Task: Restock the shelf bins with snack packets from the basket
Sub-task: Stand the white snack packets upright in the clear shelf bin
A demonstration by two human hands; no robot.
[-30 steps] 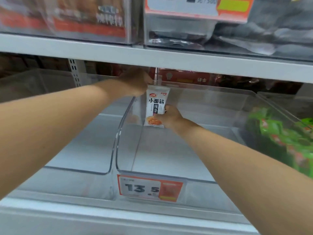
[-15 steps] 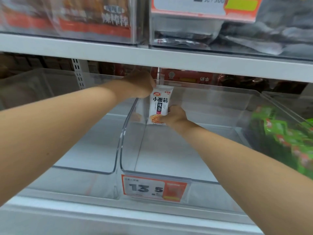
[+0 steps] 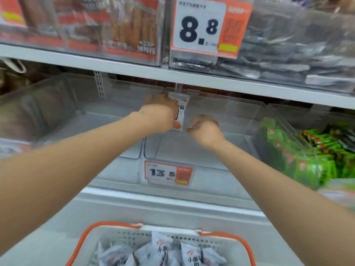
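step: stand first packet | white snack packet (image 3: 181,114) upright at back-left corner of clear plastic shelf bin (image 3: 201,148) | left hand (image 3: 160,117) clamped on it | right hand (image 3: 204,128) just beside, loosely curled, empty | advice: lean packet on back wall before letting go | orange-rimmed white basket (image 3: 123,238) holds more packets

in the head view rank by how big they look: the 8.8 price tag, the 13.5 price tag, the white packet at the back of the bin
1. 8.8 price tag, clearly largest.
2. 13.5 price tag.
3. white packet, smallest as seen, though the left hand partly hides it.
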